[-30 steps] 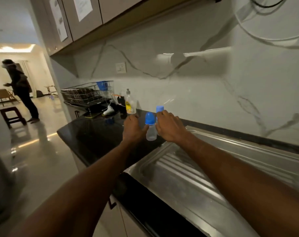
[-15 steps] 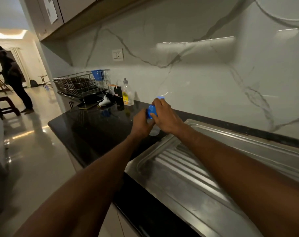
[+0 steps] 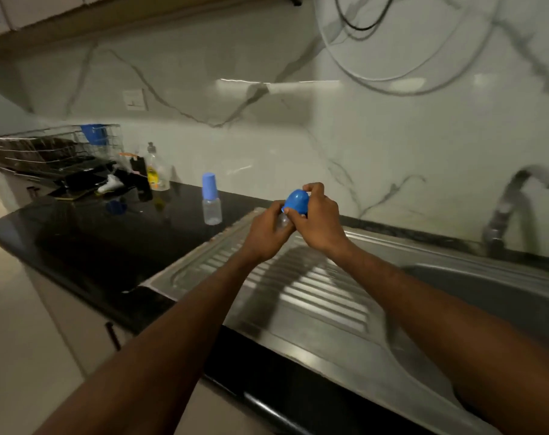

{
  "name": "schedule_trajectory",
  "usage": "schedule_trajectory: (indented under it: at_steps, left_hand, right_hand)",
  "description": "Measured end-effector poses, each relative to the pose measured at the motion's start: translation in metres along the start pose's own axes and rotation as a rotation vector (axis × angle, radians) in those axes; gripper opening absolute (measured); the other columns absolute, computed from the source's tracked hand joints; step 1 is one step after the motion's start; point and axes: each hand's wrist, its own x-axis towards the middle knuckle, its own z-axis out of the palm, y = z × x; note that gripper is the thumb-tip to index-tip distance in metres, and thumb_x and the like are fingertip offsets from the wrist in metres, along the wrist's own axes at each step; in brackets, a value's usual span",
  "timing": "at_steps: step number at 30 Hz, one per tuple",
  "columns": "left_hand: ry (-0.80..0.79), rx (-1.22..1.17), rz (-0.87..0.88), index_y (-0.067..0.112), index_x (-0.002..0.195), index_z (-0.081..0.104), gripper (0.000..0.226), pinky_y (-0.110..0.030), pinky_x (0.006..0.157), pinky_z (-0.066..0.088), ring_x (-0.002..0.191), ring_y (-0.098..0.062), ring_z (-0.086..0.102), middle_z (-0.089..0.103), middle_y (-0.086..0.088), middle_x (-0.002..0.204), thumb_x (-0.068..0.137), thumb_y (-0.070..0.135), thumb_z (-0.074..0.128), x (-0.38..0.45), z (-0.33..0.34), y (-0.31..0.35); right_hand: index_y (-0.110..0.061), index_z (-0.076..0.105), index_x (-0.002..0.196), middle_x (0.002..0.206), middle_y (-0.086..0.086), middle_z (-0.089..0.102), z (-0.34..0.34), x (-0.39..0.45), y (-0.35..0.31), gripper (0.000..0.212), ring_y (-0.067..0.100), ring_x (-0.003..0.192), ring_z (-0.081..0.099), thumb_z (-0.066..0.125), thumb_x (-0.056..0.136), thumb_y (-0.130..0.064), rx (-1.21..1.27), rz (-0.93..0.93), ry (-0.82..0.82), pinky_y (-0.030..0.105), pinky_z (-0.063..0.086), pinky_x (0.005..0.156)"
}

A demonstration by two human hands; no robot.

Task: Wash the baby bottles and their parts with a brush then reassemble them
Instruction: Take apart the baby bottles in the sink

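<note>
Head view: I've lifted one baby bottle (image 3: 282, 219) off the table and brought it over the steel drainboard (image 3: 314, 296), toward the sink. My left hand (image 3: 266, 233) is wrapped round its clear body, my right hand (image 3: 318, 219) curled over its blue cap (image 3: 296, 200), likely starting to take it off for washing. The second bottle (image 3: 211, 199) now stands alone at the table's back edge.

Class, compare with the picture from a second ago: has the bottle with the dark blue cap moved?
Yes. The bottle with the dark blue cap stood on the black counter beside the other bottle; now both hands hold it up, rightward over the steel drainboard.
</note>
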Motion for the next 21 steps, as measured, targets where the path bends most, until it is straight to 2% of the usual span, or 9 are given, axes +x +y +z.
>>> schedule_trajectory:
  at_steps: [2, 4, 6, 9, 11, 13, 15, 18, 21]
  left_hand:
    - [-0.11, -0.04, 0.011, 0.012, 0.129, 0.054, 0.034, -0.032, 0.084, 0.051, 0.099, -0.015, 0.066, 0.068, -0.002, 0.111, 0.104, 0.034, 0.055, -0.005, 0.043, 0.021]
    - [-0.162, -0.066, 0.033, 0.012, 0.131, 0.052, 0.034, -0.034, 0.087, 0.052, 0.103, -0.015, 0.064, 0.063, -0.002, 0.118, 0.105, 0.035, 0.051, -0.011, 0.085, 0.045]
    - [-0.155, -0.063, 0.044, 0.015, 0.126, 0.053, 0.036, -0.03, 0.08, 0.051, 0.094, -0.012, 0.063, 0.063, -0.002, 0.111, 0.101, 0.042, 0.05, -0.015, 0.123, 0.068]
    - [-0.162, -0.076, 0.082, 0.025, 0.115, 0.049, 0.04, -0.016, 0.068, 0.043, 0.082, -0.003, 0.061, 0.063, 0.006, 0.097, 0.095, 0.059, 0.045, -0.019, 0.175, 0.097]
    - [-0.2, -0.08, 0.113, 0.027, 0.117, 0.049, 0.045, -0.019, 0.067, 0.045, 0.08, -0.002, 0.062, 0.064, 0.008, 0.095, 0.094, 0.065, 0.043, -0.022, 0.205, 0.112]
    - [-0.236, -0.081, 0.135, 0.023, 0.12, 0.05, 0.049, -0.025, 0.067, 0.046, 0.081, -0.006, 0.063, 0.065, 0.006, 0.094, 0.094, 0.065, 0.044, -0.023, 0.234, 0.126]
    - [-0.268, -0.069, 0.146, 0.023, 0.116, 0.05, 0.041, -0.028, 0.064, 0.043, 0.077, -0.006, 0.061, 0.064, 0.008, 0.088, 0.095, 0.059, 0.046, -0.024, 0.257, 0.138]
    - [-0.311, -0.084, 0.167, 0.026, 0.107, 0.047, 0.02, -0.015, 0.061, 0.037, 0.07, 0.006, 0.058, 0.057, 0.016, 0.076, 0.1, 0.044, 0.053, -0.032, 0.279, 0.15]
    - [-0.346, -0.09, 0.177, 0.029, 0.111, 0.047, 0.017, -0.008, 0.063, 0.038, 0.074, 0.009, 0.058, 0.056, 0.018, 0.078, 0.103, 0.043, 0.053, -0.044, 0.295, 0.149]
  right_hand:
    - [-0.007, 0.047, 0.135, 0.123, 0.01, 0.063, -0.037, -0.018, 0.02, 0.061, 0.022, 0.106, 0.061, 0.076, 0.088, -0.034, -0.063, 0.064, 0.003, 0.019, 0.04, 0.081]
    - [-0.009, 0.053, 0.13, 0.121, 0.008, 0.065, -0.073, -0.039, 0.04, 0.055, 0.018, 0.1, 0.06, 0.077, 0.088, -0.036, -0.105, 0.12, 0.025, 0.018, 0.04, 0.078]
    - [-0.012, 0.055, 0.126, 0.117, 0.005, 0.065, -0.104, -0.057, 0.058, 0.051, 0.012, 0.092, 0.057, 0.076, 0.088, -0.037, -0.113, 0.168, 0.058, 0.013, 0.038, 0.068]
    - [-0.013, 0.053, 0.124, 0.115, 0.005, 0.064, -0.148, -0.082, 0.087, 0.048, 0.011, 0.088, 0.055, 0.074, 0.089, -0.038, -0.154, 0.22, 0.108, 0.009, 0.034, 0.062]
    - [-0.011, 0.053, 0.123, 0.115, 0.007, 0.065, -0.173, -0.096, 0.105, 0.047, 0.011, 0.087, 0.054, 0.073, 0.09, -0.037, -0.172, 0.257, 0.137, 0.011, 0.033, 0.061]
    - [-0.01, 0.054, 0.123, 0.115, 0.009, 0.066, -0.195, -0.11, 0.126, 0.046, 0.013, 0.088, 0.054, 0.073, 0.091, -0.037, -0.197, 0.31, 0.167, 0.017, 0.035, 0.069]
    - [-0.009, 0.055, 0.125, 0.117, 0.011, 0.066, -0.212, -0.121, 0.144, 0.047, 0.017, 0.092, 0.059, 0.073, 0.091, -0.037, -0.197, 0.359, 0.191, 0.019, 0.037, 0.075]
    - [-0.011, 0.055, 0.127, 0.117, 0.009, 0.066, -0.227, -0.137, 0.166, 0.049, 0.015, 0.091, 0.058, 0.073, 0.091, -0.038, -0.194, 0.391, 0.208, 0.013, 0.037, 0.069]
    - [-0.013, 0.055, 0.125, 0.112, 0.006, 0.066, -0.229, -0.152, 0.185, 0.047, 0.008, 0.085, 0.055, 0.071, 0.091, -0.04, -0.192, 0.412, 0.192, 0.01, 0.037, 0.066]
